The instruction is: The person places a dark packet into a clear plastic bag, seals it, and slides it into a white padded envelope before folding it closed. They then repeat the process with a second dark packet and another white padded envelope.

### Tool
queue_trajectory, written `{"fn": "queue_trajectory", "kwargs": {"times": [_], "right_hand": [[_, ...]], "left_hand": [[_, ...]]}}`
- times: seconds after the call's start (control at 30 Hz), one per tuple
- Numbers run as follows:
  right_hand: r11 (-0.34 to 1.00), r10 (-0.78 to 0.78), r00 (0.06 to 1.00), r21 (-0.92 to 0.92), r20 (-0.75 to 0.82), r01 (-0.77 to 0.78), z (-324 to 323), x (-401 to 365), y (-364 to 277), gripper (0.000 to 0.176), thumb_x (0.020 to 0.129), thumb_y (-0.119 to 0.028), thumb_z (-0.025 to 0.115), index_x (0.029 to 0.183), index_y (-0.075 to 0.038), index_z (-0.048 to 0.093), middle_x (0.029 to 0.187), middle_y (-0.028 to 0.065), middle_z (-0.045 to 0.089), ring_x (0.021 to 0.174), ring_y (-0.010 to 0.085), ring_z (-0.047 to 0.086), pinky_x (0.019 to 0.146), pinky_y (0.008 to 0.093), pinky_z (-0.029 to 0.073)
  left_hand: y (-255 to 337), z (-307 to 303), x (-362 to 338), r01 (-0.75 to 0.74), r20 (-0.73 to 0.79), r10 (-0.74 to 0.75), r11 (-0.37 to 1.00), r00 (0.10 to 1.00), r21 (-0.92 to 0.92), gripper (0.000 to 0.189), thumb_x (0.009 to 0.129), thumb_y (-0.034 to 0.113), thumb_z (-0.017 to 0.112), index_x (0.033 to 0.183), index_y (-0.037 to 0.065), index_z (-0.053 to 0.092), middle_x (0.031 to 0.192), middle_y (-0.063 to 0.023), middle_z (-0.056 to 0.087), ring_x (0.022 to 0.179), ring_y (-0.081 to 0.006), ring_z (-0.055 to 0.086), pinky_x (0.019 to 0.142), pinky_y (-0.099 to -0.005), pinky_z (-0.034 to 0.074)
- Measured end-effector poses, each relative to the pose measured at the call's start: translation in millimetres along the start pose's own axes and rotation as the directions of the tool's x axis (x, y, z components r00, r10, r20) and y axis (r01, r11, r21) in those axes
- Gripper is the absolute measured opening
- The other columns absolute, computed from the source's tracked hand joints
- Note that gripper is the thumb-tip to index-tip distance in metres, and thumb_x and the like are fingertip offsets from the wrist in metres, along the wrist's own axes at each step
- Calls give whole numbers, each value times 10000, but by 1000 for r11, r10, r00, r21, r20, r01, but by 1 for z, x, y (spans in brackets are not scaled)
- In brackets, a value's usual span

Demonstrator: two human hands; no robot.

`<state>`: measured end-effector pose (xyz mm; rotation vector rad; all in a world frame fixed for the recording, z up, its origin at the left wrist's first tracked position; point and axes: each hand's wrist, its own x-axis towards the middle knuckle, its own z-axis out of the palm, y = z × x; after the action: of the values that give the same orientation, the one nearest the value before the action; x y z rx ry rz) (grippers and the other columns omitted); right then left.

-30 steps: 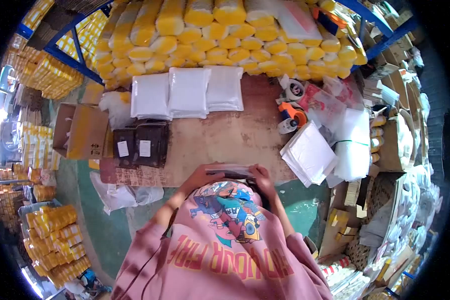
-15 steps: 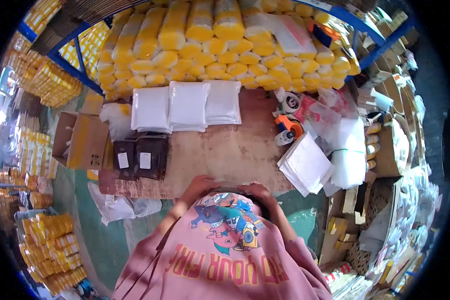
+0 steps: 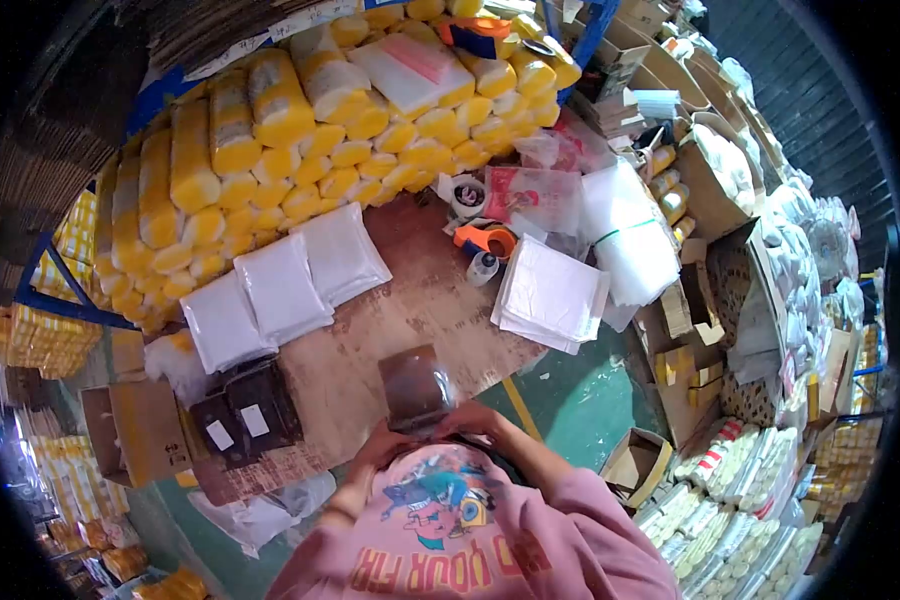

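Observation:
A dark brown, glossy flat package (image 3: 415, 383) lies at the table's front edge, close against my body. My left hand (image 3: 382, 447) is closed on its near left corner. On the near right side, my right hand (image 3: 472, 421) grips it with bent fingers. The package's near edge is partly hidden by my hands and shirt. To the left on the wooden table (image 3: 370, 350) sit dark packages with white labels (image 3: 258, 415). Behind them are three stacks of white plastic mailers (image 3: 282, 288).
Yellow-and-white rolls (image 3: 270, 180) are piled along the back. At right are an orange tape dispenser (image 3: 485, 240), a small bottle (image 3: 482, 268), white sheets (image 3: 550, 292) and a clear plastic bundle (image 3: 635, 250). An open cardboard box (image 3: 140, 430) stands at the left.
My view has turned to the right, so the table appears tilted. The brown package between my hands now shows its broad face; before, only a thin strip was visible there.

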<state>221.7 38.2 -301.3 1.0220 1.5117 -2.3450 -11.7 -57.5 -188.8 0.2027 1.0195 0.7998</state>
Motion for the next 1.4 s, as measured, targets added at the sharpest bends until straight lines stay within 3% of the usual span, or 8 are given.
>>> {"fn": "queue_trajectory", "kwargs": {"times": [0.43,0.5,0.7,0.93,1.1,1.17,1.3,1.4], "right_hand": [[804,34,999,595,-31,-9,-36,-43,-93,390,883,66,575,1251,113,457,1133,229,611,1021,288,642,891,323,569],[746,52,998,663,40,-65,-40,-36,-63,382,883,66,575,1249,83,468,1142,219,609,1013,285,644,906,354,562],[620,151,982,762,115,-185,-37,-32,-5,279,856,91,586,1132,71,542,1080,203,640,973,288,663,897,360,563],[951,-118,817,-300,-565,-70,-10,-52,-26,291,748,-97,715,954,41,563,955,240,655,824,321,677,657,415,543],[794,-385,811,-606,-441,48,-10,-60,-28,186,778,-70,603,958,-38,570,965,201,568,816,412,601,685,486,507],[711,-569,723,-676,-391,195,-17,-61,-26,149,751,-69,585,898,-46,573,943,185,550,835,390,584,698,470,509],[601,-715,619,-740,-327,303,-31,-58,-31,84,742,-72,566,821,-47,563,925,167,532,884,368,554,719,451,505],[810,-518,693,-549,-502,207,-31,-41,-31,64,815,-79,550,836,-18,550,887,199,525,826,389,547,727,451,479]], "left_hand": [[18,10,31,38,-134,-82,951,988,-306,273,880,183,665,1085,8,630,1105,-109,629,960,-223,642,922,-366,518],[-14,4,51,-322,-8,434,680,901,658,246,893,223,653,1002,4,663,1049,-98,648,937,-216,644,888,-360,513],[-58,23,63,-230,-27,620,331,784,915,153,893,159,632,915,19,691,822,-121,684,784,-261,685,706,-342,541],[-64,9,57,-64,-423,-64,957,904,-282,295,905,98,593,1182,29,516,1064,-183,581,974,-330,640,892,-451,554],[-67,21,62,-218,-491,372,914,788,343,269,797,107,711,1021,40,579,913,-159,607,883,-348,643,761,-425,549],[-61,7,58,-1,-87,565,154,821,988,194,766,154,739,886,46,632,786,-141,620,807,-347,633,673,-416,517],[-20,27,52,171,-181,424,61,888,983,207,789,251,704,755,54,648,734,-136,627,775,-348,606,667,-421,464],[-5,52,71,-186,-593,390,908,704,376,121,808,204,691,823,91,651,748,-85,635,799,-301,612,710,-390,472]]}}
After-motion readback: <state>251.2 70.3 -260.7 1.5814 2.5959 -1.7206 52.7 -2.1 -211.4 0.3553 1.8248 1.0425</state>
